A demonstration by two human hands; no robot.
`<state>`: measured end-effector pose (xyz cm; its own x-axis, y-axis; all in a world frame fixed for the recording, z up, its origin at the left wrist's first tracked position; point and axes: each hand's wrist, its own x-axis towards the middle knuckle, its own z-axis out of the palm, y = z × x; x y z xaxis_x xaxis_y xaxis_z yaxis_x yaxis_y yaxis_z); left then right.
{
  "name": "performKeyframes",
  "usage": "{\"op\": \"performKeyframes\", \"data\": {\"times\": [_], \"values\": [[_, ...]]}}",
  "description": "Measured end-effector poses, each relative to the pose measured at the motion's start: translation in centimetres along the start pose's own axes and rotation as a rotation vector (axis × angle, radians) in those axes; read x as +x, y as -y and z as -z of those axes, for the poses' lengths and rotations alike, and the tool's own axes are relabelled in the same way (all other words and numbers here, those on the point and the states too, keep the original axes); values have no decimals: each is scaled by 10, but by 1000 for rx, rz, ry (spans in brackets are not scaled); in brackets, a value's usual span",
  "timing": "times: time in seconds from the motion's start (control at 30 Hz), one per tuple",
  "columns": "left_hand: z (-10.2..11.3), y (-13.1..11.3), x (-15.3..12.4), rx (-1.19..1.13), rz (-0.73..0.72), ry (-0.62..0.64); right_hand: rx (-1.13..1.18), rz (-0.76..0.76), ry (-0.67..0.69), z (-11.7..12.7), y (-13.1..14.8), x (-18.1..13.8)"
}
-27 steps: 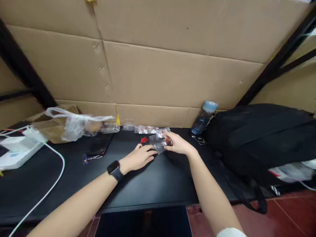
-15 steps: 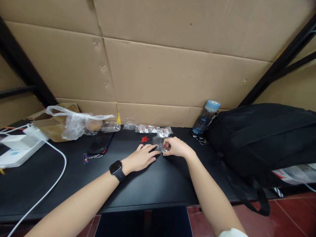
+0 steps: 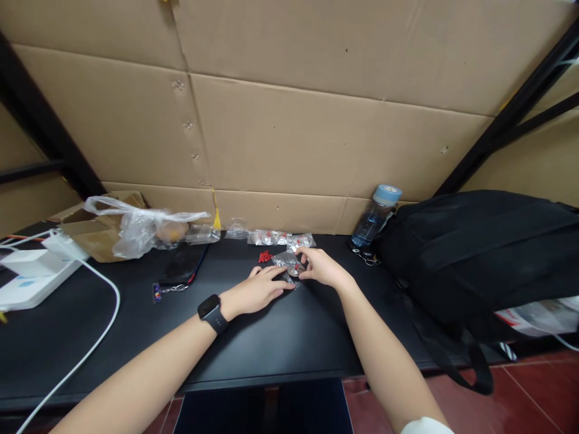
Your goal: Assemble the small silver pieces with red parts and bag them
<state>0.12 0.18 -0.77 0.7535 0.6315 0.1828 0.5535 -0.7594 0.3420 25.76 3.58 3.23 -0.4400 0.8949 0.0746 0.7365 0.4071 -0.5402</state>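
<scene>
A small round, shiny piece with a red mark (image 3: 296, 270) lies on or in a clear plastic bag (image 3: 283, 259) on the black table. My left hand (image 3: 257, 292), wearing a black watch, lies flat with its fingers stretched over the near left part of the bag. From the right, my right hand (image 3: 323, 267) curves over the round piece; thumb and index finger are apart, the thumb at its edge. Red knotted pieces (image 3: 265, 257) sit just beyond my left fingers. Several bagged round pieces (image 3: 270, 237) with red marks are lined up behind, another bagged piece (image 3: 301, 242) beside them.
A blue-capped bottle (image 3: 377, 215) and a black backpack (image 3: 479, 259) stand at the right. To the left are a dark pouch (image 3: 181, 265) with a keychain, a plastic bag (image 3: 136, 232), a cardboard box (image 3: 90, 235) and a white power strip (image 3: 27, 289). A cardboard wall (image 3: 289, 144) closes the back.
My right thumb and index finger have spread from a pinch at the round piece. The piece now lies flatter and a little further left. My left hand has barely moved.
</scene>
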Motion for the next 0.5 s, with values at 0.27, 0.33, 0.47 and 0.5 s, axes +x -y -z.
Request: {"op": "performKeyframes", "data": {"times": [0.27,0.33,0.47,0.5], "values": [[2,0,-2,-17,-9,28,-324,-66,-183,-9,16,4],[4,-1,-2,-22,-13,38,-366,-38,-205,-13,18,5],[11,-3,-3,-32,-33,36,-433,6,-262,-26,22,10],[14,-3,-3,-30,-37,32,-426,11,-279,-28,22,12]]}}
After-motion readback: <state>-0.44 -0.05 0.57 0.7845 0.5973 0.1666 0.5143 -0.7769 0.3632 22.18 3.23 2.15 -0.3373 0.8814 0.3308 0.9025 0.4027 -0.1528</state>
